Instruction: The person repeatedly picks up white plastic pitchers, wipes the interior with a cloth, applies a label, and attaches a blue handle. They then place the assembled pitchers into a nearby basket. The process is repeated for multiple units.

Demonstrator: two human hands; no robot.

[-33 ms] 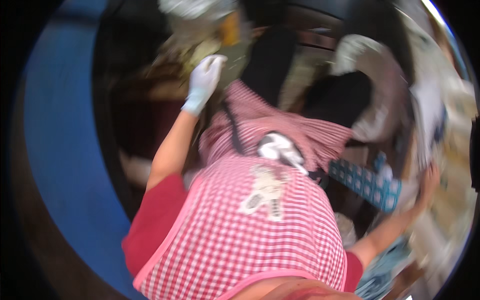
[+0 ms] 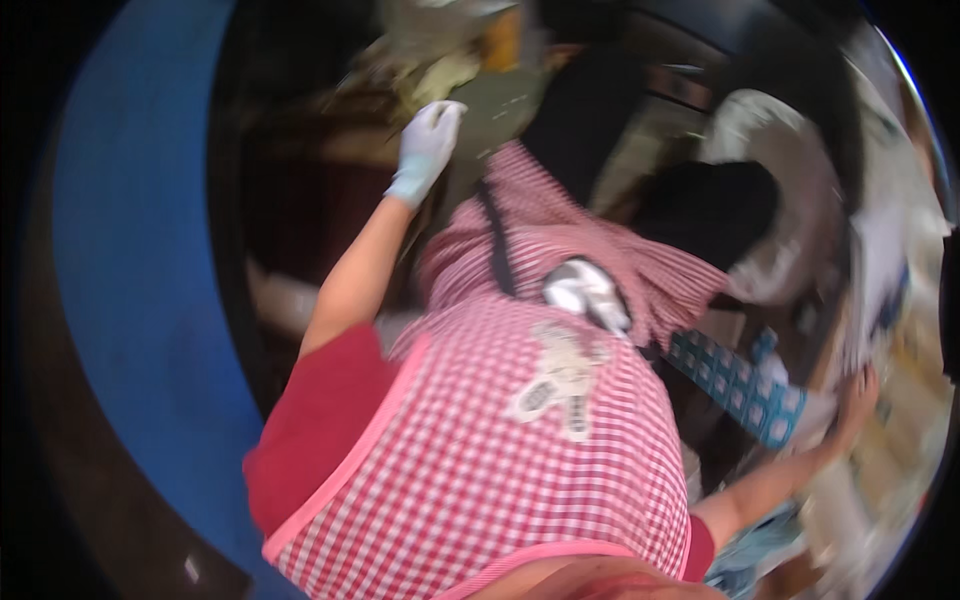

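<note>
My left hand, in a white glove, is held out ahead of me on the left with its fingers curled in. Nothing shows in its grip. Beyond its fingertips lies a pale yellowish crumpled thing. On the far right, my bare right hand is at the edge of a cluttered surface, beside a whitish sheet-like thing. Blur hides what its fingers do. A pink checked apron covers my front, and a round black-and-white thing lies against it at my lap.
A long blue surface curves along the left. Between my right arm and lap is a teal patterned box. A large translucent plastic bag stands beyond my dark-clothed knee. An orange thing is at the far side. Light-coloured packages crowd the right.
The view has shifted a little, so most of the scene sits further right in the picture. Both hands keep nearly the same places relative to the things around them.
</note>
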